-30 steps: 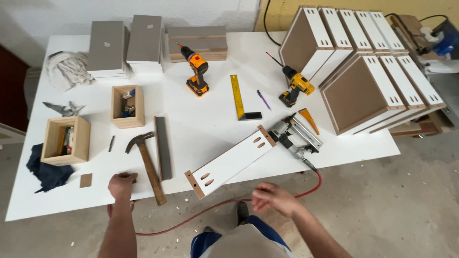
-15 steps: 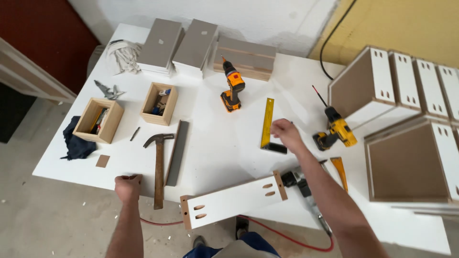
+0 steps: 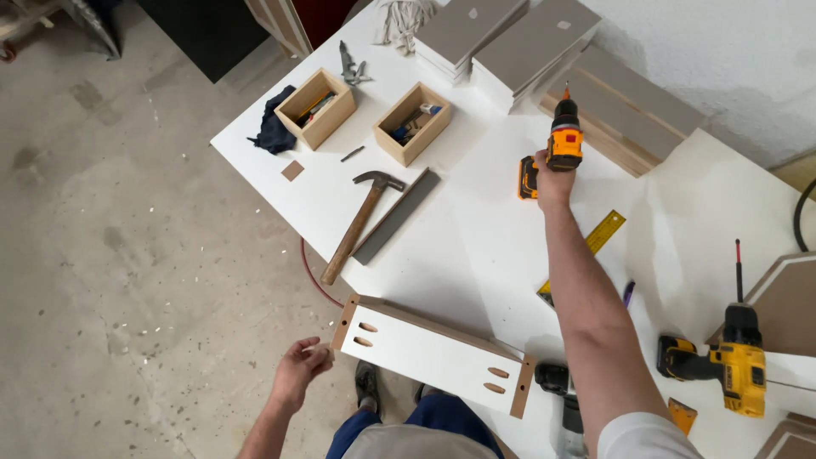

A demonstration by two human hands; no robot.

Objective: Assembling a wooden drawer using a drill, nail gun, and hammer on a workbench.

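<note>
My right hand [image 3: 552,180] grips the handle of an orange and black cordless drill [image 3: 561,144] standing on the white table [image 3: 476,246], far across from me. My left hand [image 3: 299,371] hovers off the table's near edge, fingers curled, just left of the end of a white board [image 3: 433,355] with brown end pieces and oval pocket holes; whether it holds anything small cannot be seen. A wooden-handled hammer [image 3: 357,223] lies beside a grey strip [image 3: 398,214].
Two small wooden boxes [image 3: 316,107] [image 3: 413,122] of bits sit at the far left. Grey panels [image 3: 510,38] are stacked at the back. A yellow square ruler [image 3: 595,242], a second yellow drill [image 3: 722,361] and a black nailer [image 3: 565,399] lie to the right. A red cable runs below.
My right hand has reached past the yellow ruler and closed on the orange drill. My left hand stays near the table's front edge. The head view has swung left.
</note>
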